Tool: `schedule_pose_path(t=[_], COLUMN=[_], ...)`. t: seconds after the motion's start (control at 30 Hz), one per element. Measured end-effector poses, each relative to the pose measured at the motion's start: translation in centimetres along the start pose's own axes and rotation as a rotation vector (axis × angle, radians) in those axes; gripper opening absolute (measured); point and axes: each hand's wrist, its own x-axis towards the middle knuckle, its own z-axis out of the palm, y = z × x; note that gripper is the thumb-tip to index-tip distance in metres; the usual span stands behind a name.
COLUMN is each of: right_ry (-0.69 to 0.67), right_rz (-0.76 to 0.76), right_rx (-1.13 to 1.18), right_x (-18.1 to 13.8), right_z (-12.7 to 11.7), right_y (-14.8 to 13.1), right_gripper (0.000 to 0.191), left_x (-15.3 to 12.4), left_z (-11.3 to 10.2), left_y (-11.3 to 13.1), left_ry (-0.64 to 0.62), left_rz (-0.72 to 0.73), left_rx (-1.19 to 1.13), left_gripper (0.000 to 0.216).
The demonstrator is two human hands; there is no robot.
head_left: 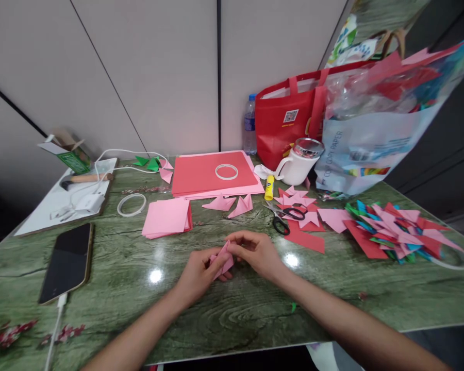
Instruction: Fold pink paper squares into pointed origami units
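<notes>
Between my two hands, above the front middle of the table, is a small folded piece of pink paper (226, 266). My left hand (201, 270) grips it from the left, thumb on top and fingers beneath. With thumb and forefinger, my right hand (254, 251) pinches its upper right tip. Just beyond lie two folded pink paper pieces (242, 206). A stack of pink paper squares (166, 216) sits to the left of them. Black-handled scissors (282, 219) rest to the right, partly on red and pink paper scraps (305, 242).
Red and pink sheets (201, 175) lie at the back under a tape ring (226, 172). A glue stick (269, 188), a white mug (299, 167), a red bag (278, 123) and a paper-filled bag (355, 149) stand back right. A scrap heap (402, 232) lies right, a phone (67, 263) left.
</notes>
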Motion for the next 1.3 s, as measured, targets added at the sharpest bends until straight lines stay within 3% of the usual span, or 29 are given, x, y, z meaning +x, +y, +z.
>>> schedule_pose_path(t=[0.4,0.6,0.8,1.0,1.3], right_ry=[-0.202,-0.248,-0.185,-0.207,-0.158], right_rz=[0.055,0.073,0.079,0.163,0.085], right_rx=[-0.115,-0.088,-0.112,0.065,-0.024], right_x=[-0.27,-0.11,-0.48,-0.52,-0.28], right_z=[-0.17,-0.22,0.21,0.4,0.22], right_y=[-0.42,-0.23,-0.16,0.26,0.08], right_gripper=[0.028,0.033,0.034,0.041,0.039], left_x=[-0.23,-0.35,-0.4,-0.61,-0.43], left_z=[-0.61,-0.56,-0.02,-0.04,0.24], left_y=[-0.03,0.01,0.19,0.26,0.14], left_ry=[-0.246,-0.265,-0.282,-0.291,-0.208], left_rz=[-0.151,-0.169,-0.12,-0.107,-0.124], left_rx=[-0.132,-0.173,-0.118,-0.081,-0.143], left_gripper=[0.045,0.044,0.046,0.043,0.043])
